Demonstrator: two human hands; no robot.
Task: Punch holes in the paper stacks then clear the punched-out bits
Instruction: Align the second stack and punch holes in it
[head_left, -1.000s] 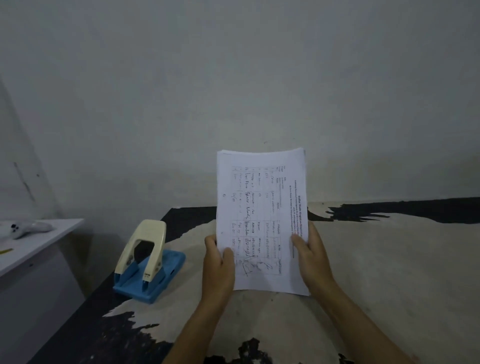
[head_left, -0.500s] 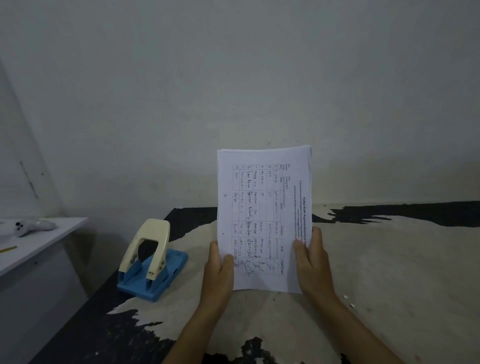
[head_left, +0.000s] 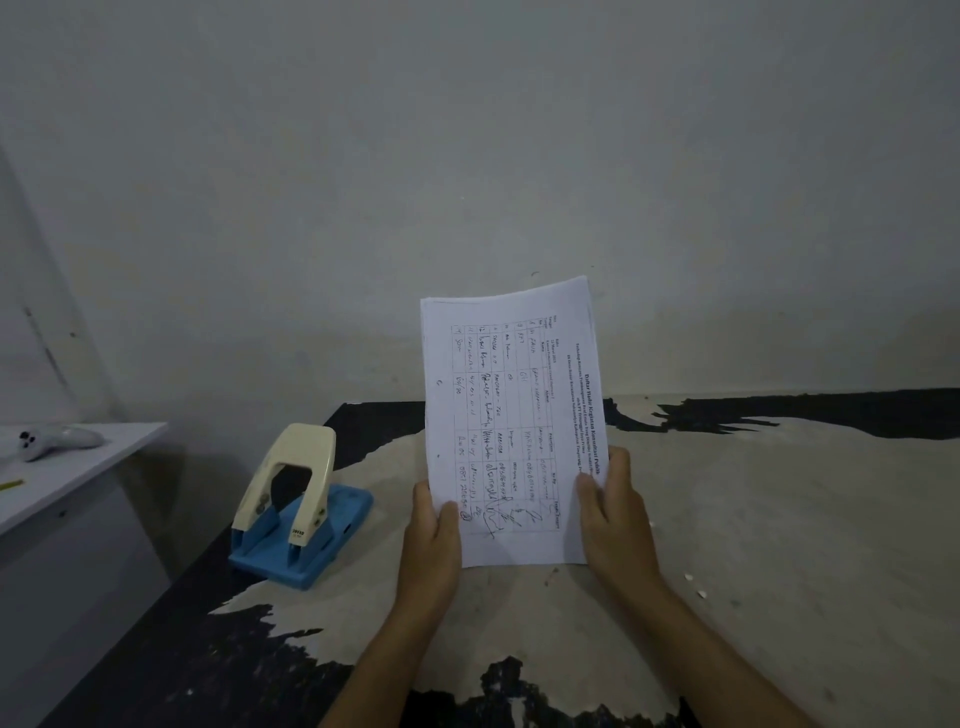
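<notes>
I hold a stack of white printed sheets (head_left: 511, 415) upright above the table, its short edge down and a handwritten table facing me. My left hand (head_left: 432, 540) grips the stack's lower left edge, thumb over the front. My right hand (head_left: 613, 514) grips its lower right edge. A hole punch (head_left: 298, 512) with a cream lever and blue base sits on the table to the left of my hands, untouched. A few small white punched-out bits (head_left: 695, 584) lie on the table to the right of my right wrist.
The table (head_left: 779, 519) has a worn beige top with black patches and stands against a pale wall. A lower white shelf (head_left: 78, 467) at the far left carries a white game controller (head_left: 52, 439).
The stack has lifted slightly and tilted a little, its top leaning right. Both hands keep their grip on its lower edges. The view has shifted a little.
</notes>
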